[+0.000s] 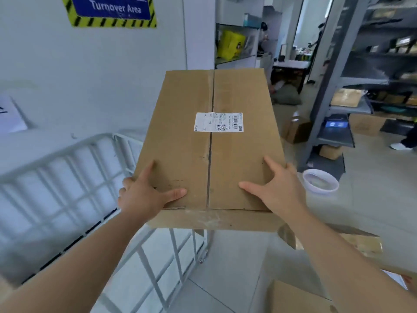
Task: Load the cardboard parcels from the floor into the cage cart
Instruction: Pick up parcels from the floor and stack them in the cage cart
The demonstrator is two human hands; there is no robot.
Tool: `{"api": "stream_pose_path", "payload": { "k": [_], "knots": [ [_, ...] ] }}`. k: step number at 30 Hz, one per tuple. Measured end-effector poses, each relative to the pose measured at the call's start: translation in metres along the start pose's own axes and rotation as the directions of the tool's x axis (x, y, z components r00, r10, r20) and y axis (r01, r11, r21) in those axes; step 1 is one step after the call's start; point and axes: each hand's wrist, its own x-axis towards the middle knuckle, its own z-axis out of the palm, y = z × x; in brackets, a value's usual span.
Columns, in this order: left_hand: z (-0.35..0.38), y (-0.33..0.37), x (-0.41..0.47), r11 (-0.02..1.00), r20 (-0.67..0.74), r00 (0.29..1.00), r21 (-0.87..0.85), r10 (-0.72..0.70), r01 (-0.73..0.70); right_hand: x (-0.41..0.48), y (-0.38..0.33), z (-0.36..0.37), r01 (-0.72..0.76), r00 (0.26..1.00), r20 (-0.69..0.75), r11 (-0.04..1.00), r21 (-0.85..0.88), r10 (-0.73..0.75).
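I hold a large brown cardboard parcel (209, 154) with a white shipping label, lifted flat in front of me. My left hand (144, 195) grips its near left corner, thumb and forefinger on top and the other fingers curled round the side edge. My right hand (277, 188) grips the near right corner the same way, thumb and forefinger spread on the top face. The parcel hangs over the right corner of the white wire cage cart (67, 154), which stands against the wall at the left. More cardboard parcels lie on the floor at the lower right (293, 297) and under my right arm (363, 243).
Grey metal shelving (334, 91) full of goods stands at the right. A white bucket (320, 181) and an open box (295, 129) sit on the floor beside it. People work at a table in the far room (291, 64). A "Turnover Area" sign (112, 10) hangs on the wall.
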Motion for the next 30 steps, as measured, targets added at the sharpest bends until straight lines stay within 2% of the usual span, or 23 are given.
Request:
{"api": "stream_pose_path", "payload": {
  "k": [8,15,22,30],
  "knots": [
    [-0.125,-0.106,0.005,0.977,-0.145,0.967,-0.057,-0.211,0.205,-0.019,-0.145,0.083,0.171,0.964,0.201,0.985,0.035,-0.175],
    [-0.181,-0.192,0.013,0.909,-0.225,0.881,-0.097,-0.417,0.406,-0.023,-0.233,0.17,0.307,0.86,0.403,0.948,0.086,-0.314],
    [-0.172,-0.24,0.044,0.802,-0.28,0.753,-0.152,-0.595,0.577,0.017,-0.271,0.263,0.405,0.727,0.565,0.908,0.106,-0.39],
    [-0.107,-0.288,0.103,0.623,-0.234,0.579,-0.231,-0.781,0.747,0.087,-0.273,0.378,0.501,0.554,0.732,0.861,0.086,-0.396]
  ]
}}
